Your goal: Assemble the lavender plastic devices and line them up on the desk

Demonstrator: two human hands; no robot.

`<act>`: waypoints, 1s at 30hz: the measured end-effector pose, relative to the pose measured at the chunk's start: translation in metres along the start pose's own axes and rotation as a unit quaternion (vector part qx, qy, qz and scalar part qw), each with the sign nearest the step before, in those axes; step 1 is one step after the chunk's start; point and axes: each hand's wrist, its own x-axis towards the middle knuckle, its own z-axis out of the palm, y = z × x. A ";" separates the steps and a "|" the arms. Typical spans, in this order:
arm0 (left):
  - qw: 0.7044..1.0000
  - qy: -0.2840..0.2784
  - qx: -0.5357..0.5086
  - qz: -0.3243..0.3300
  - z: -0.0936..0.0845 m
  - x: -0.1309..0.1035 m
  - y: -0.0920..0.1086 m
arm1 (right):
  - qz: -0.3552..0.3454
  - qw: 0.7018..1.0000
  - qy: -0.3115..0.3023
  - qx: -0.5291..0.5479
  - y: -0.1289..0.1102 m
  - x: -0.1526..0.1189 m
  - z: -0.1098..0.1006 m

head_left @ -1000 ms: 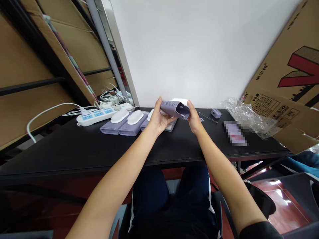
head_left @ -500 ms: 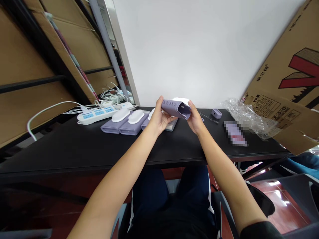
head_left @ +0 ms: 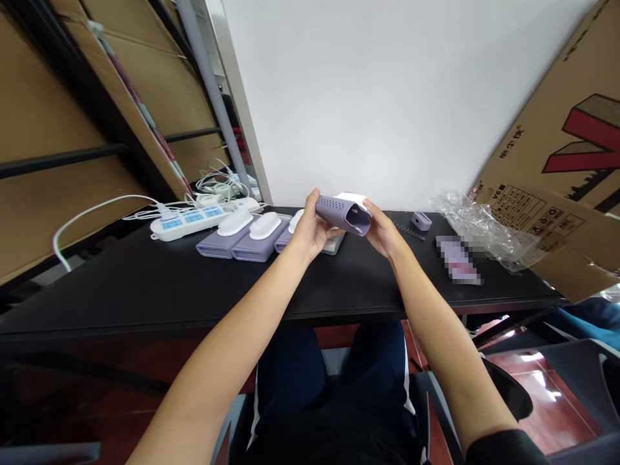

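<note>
A purple perforated case [head_left: 336,210] with a white oval part [head_left: 352,197] on its far side is held above the black table, its hollow open end toward the right. My left hand [head_left: 310,231] is wrapped round the case's left end, thumb on top. My right hand [head_left: 381,227] grips the right side by the open end; some of its fingers are hidden behind the case. Purple cases with white oval tops [head_left: 265,226] lie to the left. A small purple piece [head_left: 421,221] and a coiled dark strand [head_left: 408,230] lie to the right.
A white power strip [head_left: 191,221] with cables is at the left of the black table [head_left: 159,290]. Crumpled clear plastic [head_left: 489,226] and a blurred purple item [head_left: 458,259] lie at the right, beside a large cardboard box [head_left: 547,168]. A white wall rises behind.
The purple case has shifted very slightly and its open end faces a little more toward me. My right hand has changed its hold slightly, with the wrist a little farther right.
</note>
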 end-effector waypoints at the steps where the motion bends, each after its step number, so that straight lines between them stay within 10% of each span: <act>1: 1.000 0.003 -0.002 0.001 0.000 0.000 0.000 | 0.005 1.000 -0.004 -0.005 -0.001 -0.001 0.000; 30: 0.998 0.030 -0.051 0.001 -0.002 0.003 0.000 | 0.015 0.999 -0.018 -0.041 -0.003 -0.001 0.002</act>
